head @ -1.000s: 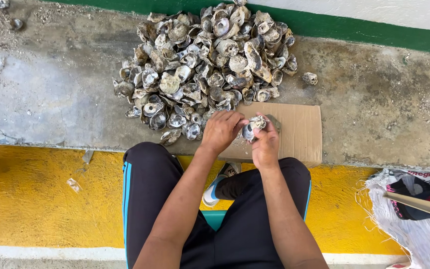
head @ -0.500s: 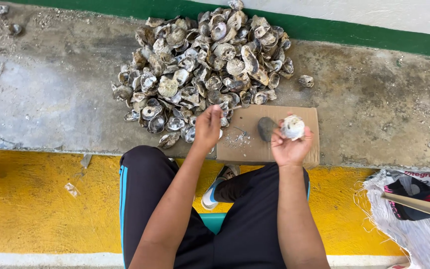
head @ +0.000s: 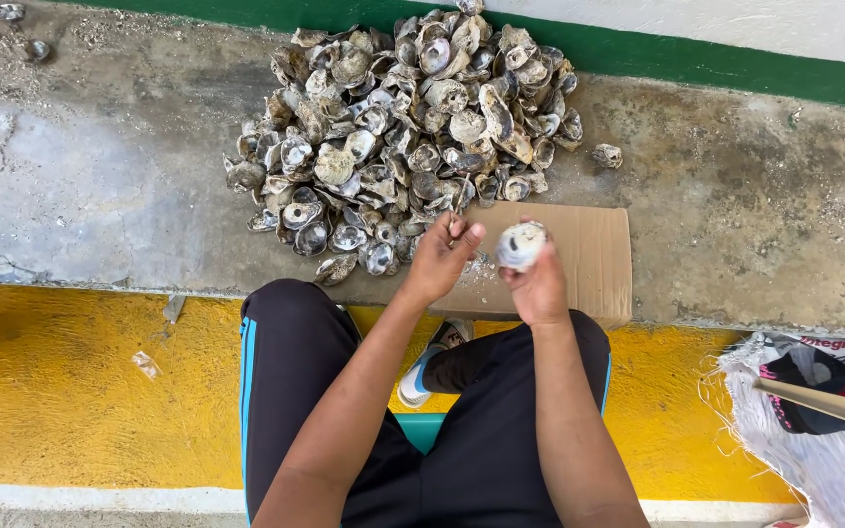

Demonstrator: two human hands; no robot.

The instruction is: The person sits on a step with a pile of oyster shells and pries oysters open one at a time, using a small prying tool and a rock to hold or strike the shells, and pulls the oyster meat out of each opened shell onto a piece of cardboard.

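My right hand [head: 538, 288] holds a pale round oyster shell [head: 522, 244] up over a flat piece of cardboard [head: 594, 264]. My left hand [head: 439, 262] is just left of it. Its fingers are pinched on a small thin object [head: 455, 226], and I cannot tell what that is. The two hands are a few centimetres apart, above the cardboard's left half. A big pile of grey oyster shells [head: 403, 127] lies on the concrete right behind the cardboard. My legs in black trousers [head: 305, 391] are below.
One loose shell [head: 606, 154] lies right of the pile. A white sack [head: 814, 440] with dark cloth and a wooden stick [head: 823, 403] sits at the lower right. A yellow painted kerb [head: 61, 391] runs under the concrete ledge, and a green stripe [head: 696, 64] runs along the wall.
My right hand carried the shell from the cardboard's right side back towards the middle. My left hand came down beside it. The dark item seen on the cardboard is no longer visible.
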